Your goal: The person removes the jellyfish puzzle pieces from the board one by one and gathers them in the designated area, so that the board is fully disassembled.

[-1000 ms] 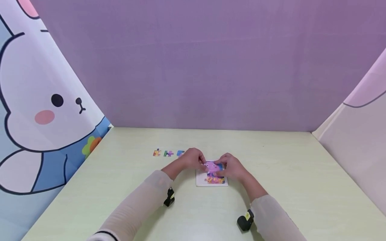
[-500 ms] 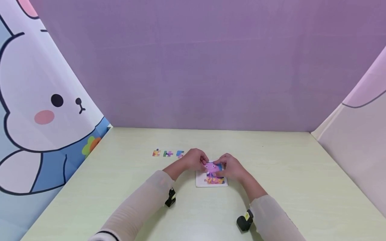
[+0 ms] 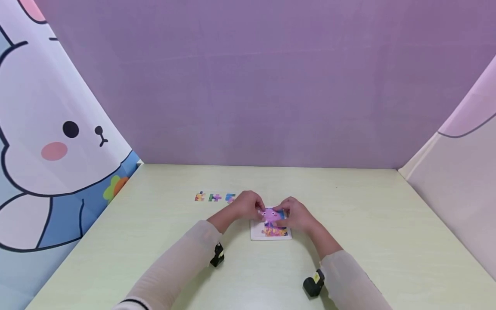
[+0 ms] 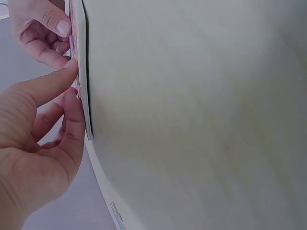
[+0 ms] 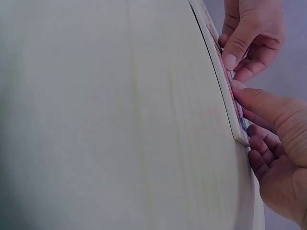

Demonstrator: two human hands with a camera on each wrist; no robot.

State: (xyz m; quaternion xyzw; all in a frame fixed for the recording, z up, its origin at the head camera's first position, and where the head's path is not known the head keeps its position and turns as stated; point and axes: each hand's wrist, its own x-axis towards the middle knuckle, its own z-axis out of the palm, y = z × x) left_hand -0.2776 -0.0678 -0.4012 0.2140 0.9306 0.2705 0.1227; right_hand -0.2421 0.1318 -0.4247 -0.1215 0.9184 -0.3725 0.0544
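Head view: the puzzle (image 3: 272, 224) lies face-up between left fingers (image 3: 257, 204) and right fingers (image 3: 285, 204).

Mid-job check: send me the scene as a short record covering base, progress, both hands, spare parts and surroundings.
Base: white puzzle tray, lying on a pale tabletop
Progress: incomplete jigsaw with a pink cartoon face; tray's lower left shows bare white
Left side: left hand, fingertips at the jigsaw's upper left; unclear whether they pinch a piece
Right side: right hand, touching the jigsaw's right part
Spares: three loose jigsaw pieces in a row, left of the tray and farther back
Surroundings: purple backdrop behind the tabletop
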